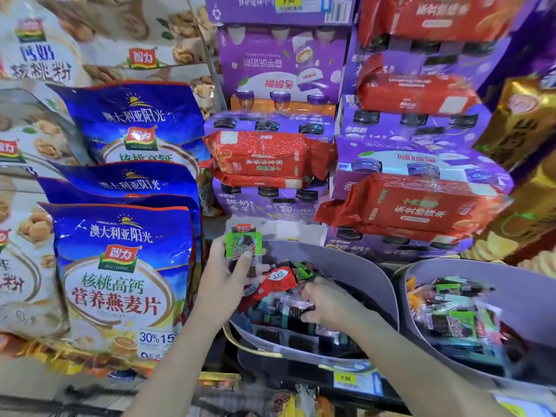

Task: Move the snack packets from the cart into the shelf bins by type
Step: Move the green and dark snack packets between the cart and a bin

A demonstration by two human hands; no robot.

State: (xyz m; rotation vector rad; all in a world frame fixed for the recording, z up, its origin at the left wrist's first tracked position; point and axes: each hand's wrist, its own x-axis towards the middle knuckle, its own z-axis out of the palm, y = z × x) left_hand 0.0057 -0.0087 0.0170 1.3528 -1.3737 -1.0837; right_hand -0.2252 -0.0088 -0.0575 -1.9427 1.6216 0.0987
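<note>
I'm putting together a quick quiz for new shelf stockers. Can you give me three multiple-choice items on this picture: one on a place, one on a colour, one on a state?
1. Where is the right hand?
A. In the left grey bin
B. On a cart handle
C. Out of view

2. What colour is the label of the packet that the left hand holds up?
A. Yellow
B. Green
C. White

3. What state is the left hand in?
A. Flat and open
B. An empty fist
C. Holding the packet

Answers:
1 A: its fingers curl round loose packets inside that bin.
2 B: the label is bright green.
3 C: thumb and fingers pinch the packet.
</note>
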